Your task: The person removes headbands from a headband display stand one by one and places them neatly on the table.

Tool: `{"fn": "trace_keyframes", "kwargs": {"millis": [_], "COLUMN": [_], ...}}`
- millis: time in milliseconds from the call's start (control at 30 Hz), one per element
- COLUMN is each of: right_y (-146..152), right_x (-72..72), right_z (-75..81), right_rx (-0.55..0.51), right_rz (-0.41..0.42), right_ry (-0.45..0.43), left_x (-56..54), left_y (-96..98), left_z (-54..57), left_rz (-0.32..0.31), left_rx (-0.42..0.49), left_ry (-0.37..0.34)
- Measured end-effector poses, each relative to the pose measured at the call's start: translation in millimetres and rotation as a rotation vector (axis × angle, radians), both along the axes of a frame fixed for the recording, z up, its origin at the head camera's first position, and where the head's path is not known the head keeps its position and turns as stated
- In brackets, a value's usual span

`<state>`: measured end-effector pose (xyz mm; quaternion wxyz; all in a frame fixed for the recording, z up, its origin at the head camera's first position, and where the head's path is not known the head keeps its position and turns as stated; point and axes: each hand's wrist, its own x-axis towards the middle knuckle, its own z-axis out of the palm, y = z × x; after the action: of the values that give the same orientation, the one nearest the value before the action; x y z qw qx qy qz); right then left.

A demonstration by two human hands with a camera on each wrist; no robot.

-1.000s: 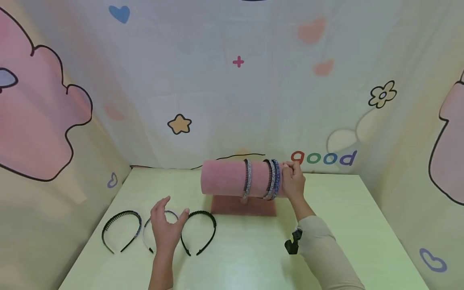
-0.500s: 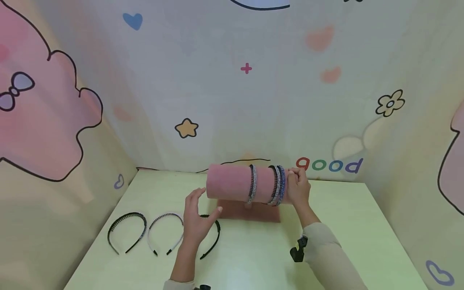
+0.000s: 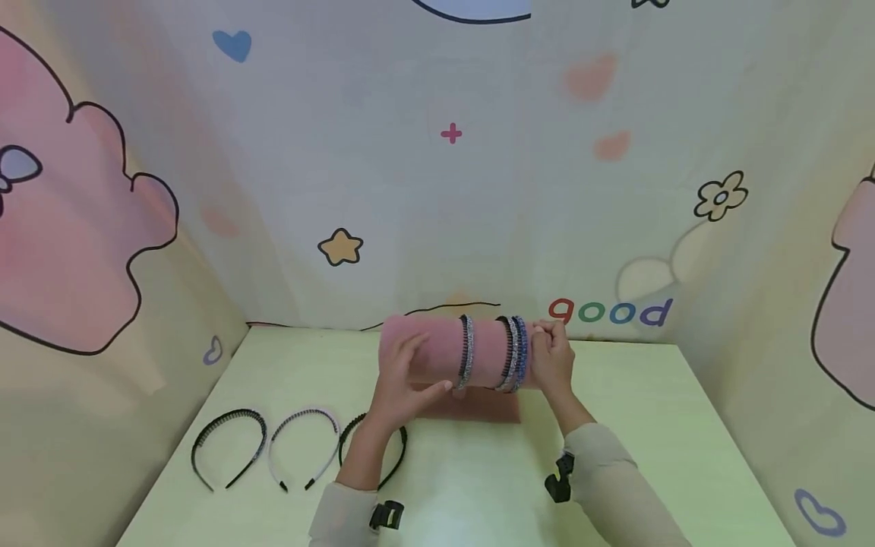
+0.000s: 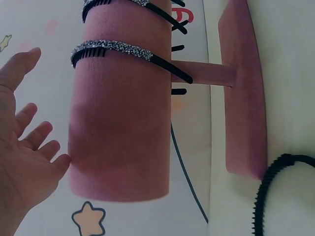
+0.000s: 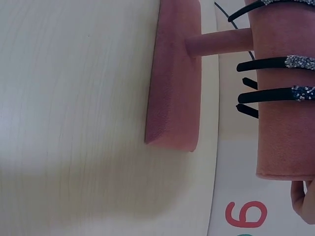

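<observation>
A pink velvety headband stand has a horizontal roll [image 3: 440, 351] on a flat base [image 3: 481, 409]. Round the roll sit a silver glitter headband [image 3: 468, 353], then a second silver one [image 3: 510, 355] beside a blue glitter one [image 3: 522, 355] near the right end. My right hand [image 3: 555, 357] grips the roll's right end with curled fingers; in the right wrist view, some fingers are hidden behind the end. My left hand [image 3: 399, 387] is spread in front of the roll's left half, thumb near the first silver headband. In the left wrist view, its little finger [image 4: 63, 164] overlaps the roll's edge.
On the pale table [image 3: 615, 471], at left, lie a black toothed headband [image 3: 232, 414], a white headband [image 3: 309, 412] and a black headband [image 3: 404, 441] partly behind my left forearm. A printed cloth backdrop [image 3: 519, 228] stands behind the table. Each wrist wears a black clip.
My left hand has moved right and upward, from over the headbands on the table to in front of the roll. My right hand stays at the roll's right end.
</observation>
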<state>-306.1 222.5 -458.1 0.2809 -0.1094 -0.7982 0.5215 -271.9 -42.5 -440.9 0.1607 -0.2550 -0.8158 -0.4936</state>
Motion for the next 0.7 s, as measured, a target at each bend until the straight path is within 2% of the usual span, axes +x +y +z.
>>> {"fn": "trace_keyframes", "kwargs": {"millis": [100, 200, 500, 700], "right_y": [-1.6, -1.4, 0.8, -1.4], "right_x": [1.1, 1.7, 1.0, -2.1], "right_z": [-1.1, -1.3, 0.0, -1.5], "right_rx": [0.007, 0.002, -0.013, -0.004], "right_rz": [-0.003, -0.005, -0.016, 0.001], "right_ry": [-0.001, 0.002, 0.016, 0.006], "left_x": [-7.9, -16.3, -38.3, -56.0], "left_y": [6.8, 14.5, 31.1, 35.2], "left_z": [3.4, 7.8, 28.0, 30.8], "left_rz": [-0.051, -0.078, -0.098, -0.105], "left_rx": [-0.02, -0.066, -0.262, -0.338], "left_ry": [0.005, 0.003, -0.044, -0.103]}}
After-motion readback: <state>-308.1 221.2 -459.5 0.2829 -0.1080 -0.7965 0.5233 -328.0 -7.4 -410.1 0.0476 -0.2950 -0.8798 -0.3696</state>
